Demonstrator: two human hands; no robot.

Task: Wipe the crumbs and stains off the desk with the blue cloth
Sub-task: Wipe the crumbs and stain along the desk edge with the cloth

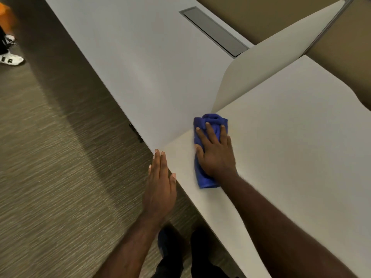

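A brown-grey carpet [50, 157] with a fine streaked weave is covering the floor on the left. At the far left edge, a white sneaker [12, 60] with dark lettering is resting on that carpet, and above it something orange [7, 16] is showing, too blurred to identify. A cream divider panel [271, 63] with a rounded corner is standing upright, running away toward the upper right. Further back, a long grey recessed cable tray [215, 31] is lying flush in the pale surface. Tan wall panelling [261, 15] is filling the top right. At the bottom, dark trousers [200, 257] are showing, and a dark shoe [166, 241] is standing on the carpet.
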